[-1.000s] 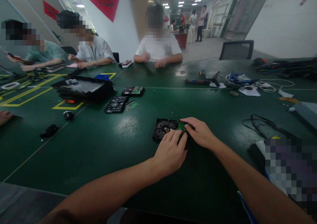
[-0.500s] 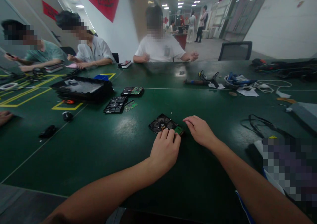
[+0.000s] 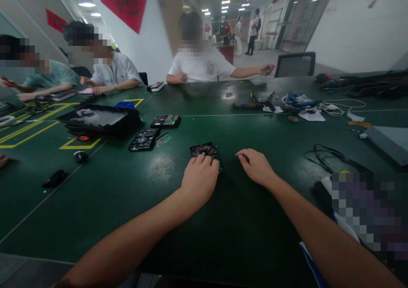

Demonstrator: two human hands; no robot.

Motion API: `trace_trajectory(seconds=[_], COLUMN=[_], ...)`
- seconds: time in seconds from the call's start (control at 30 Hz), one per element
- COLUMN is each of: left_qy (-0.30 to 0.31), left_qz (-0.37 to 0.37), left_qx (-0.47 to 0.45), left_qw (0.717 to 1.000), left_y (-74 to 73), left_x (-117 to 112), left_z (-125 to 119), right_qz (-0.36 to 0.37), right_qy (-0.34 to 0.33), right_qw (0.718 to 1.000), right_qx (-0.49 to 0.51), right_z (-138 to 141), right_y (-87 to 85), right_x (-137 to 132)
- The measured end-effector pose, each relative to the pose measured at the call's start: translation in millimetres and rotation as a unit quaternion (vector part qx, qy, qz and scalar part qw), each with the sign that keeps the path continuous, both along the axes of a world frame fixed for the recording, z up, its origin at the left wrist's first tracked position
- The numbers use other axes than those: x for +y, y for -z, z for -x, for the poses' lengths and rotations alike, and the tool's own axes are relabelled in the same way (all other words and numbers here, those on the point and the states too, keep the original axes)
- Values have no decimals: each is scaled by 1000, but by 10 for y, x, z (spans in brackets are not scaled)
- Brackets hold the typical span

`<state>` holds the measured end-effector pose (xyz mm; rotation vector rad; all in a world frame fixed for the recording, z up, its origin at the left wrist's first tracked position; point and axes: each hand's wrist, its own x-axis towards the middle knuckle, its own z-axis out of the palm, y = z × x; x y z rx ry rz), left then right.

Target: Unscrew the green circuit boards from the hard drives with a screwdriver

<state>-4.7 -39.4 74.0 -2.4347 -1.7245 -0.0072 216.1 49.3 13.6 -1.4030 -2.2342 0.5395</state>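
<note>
A black hard drive [image 3: 204,149] lies on the green table [image 3: 134,194], its circuit-board side up, a green edge showing at its near right corner. My left hand [image 3: 200,178] covers its near edge, fingers curled down onto it. My right hand [image 3: 256,166] rests on the table just right of the drive, apart from it. Its fingers are drawn together at the tips, and I cannot make out whether anything small is between them.
Two more drives [image 3: 143,139] [image 3: 165,120] and a loose green board [image 3: 164,140] lie left of centre beside a black tray [image 3: 98,120]. Black cables [image 3: 334,157], a hand tool [image 3: 251,105] and white cables [image 3: 321,106] lie to the right. Several people sit across the table; one stretches a hand [image 3: 267,69] sideways.
The drive has turned and slid left under my left hand. My right hand has let go of it and now rests beside it. The person opposite has stretched an arm out.
</note>
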Motion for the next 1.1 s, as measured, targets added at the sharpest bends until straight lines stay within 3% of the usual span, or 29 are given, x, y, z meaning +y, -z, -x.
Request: trace_trajectory(seconds=[0.07, 0.13, 0.3, 0.5, 0.7, 0.8, 0.93, 1.1], left_qy=[35, 32, -71, -101, -83, -48, 61, 76], left_qz=[1, 21, 99, 154, 161, 149, 197, 245], left_qx=[-11, -12, -14, -28, -28, -30, -61, -75], left_qw=[999, 999, 993, 983, 983, 987, 977, 964], left_y=[-43, -51, 42, 173, 139, 94, 55, 95], left_x=[231, 497, 989, 1052, 1110, 1198, 1423, 1770], left_z=[-99, -192, -179, 67, 248, 283, 283, 297], right_qz=[-6, -12, -3, -2, 20, 31, 28, 15], right_qy=[2, 3, 1, -1, -1, 1, 1, -6], right_qw=[1000, 1000, 1000, 1000, 1000, 999, 999, 1000], right_qx=[-6, -13, -9, -7, 21, 22, 18, 12], right_z=[7, 7, -13, 6, -27, -25, -13, -21], right_y=[-6, -17, -46, -58, -44, -40, -37, -36], right_x=[1, 1, -6, -11, -27, -22, -11, -9])
